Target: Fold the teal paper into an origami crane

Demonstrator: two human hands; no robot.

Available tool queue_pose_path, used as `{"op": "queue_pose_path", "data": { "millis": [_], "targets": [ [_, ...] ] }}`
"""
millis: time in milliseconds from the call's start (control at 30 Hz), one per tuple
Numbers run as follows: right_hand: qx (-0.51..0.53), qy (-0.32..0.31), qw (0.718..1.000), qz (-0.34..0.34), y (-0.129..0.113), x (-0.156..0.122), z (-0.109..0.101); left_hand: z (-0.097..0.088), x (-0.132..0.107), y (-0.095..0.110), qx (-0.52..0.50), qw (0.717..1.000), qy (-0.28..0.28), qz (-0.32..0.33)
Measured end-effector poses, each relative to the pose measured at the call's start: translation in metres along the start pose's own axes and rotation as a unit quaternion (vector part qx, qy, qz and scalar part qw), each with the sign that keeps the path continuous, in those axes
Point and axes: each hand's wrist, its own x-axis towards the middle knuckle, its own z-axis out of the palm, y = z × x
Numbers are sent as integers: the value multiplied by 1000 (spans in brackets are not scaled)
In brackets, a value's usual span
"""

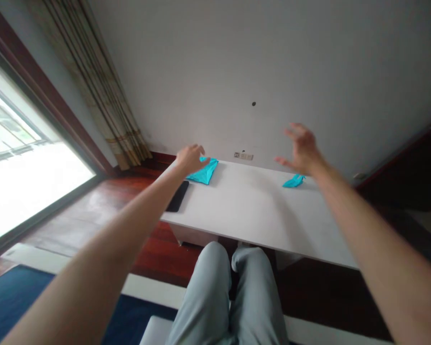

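Both my arms reach forward over a white table (237,206). My left hand (192,159) is raised near the table's far left part, fingers apart and holding nothing. Partly hidden behind it lies a turquoise sheet (207,172), thin and creased, perhaps cloth or plastic. My right hand (301,149) is up in the air on the right, thumb and fingers spread, slightly blurred, with nothing in it. A smaller crumpled turquoise piece (293,181) rests on the table just below that hand. Whether either hand touches the turquoise pieces is hard to tell, but neither grips them.
A flat black object (178,196) lies at the table's left end, partly behind my left forearm. Behind the table rises a grey wall (255,62) with a socket strip (243,155). A curtain (93,86) and a bright window (28,158) stand to the left. My knees (215,268) are before the table.
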Motion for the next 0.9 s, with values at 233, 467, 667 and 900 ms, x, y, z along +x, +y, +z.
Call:
{"op": "queue_pose_path", "data": {
  "millis": [233,467,667,900],
  "targets": [
    [67,-16,997,19,107,11,90,156,55,-18,68,988,-5,-137],
    [121,-39,991,43,163,-1,134,163,72,-63,40,989,30,-141],
    [156,-30,986,57,163,8,131,156,82,-78,-14,991,50,-125],
    [179,-30,981,72,161,13,132,149,84,-84,-69,983,116,-126]
  ]
}}
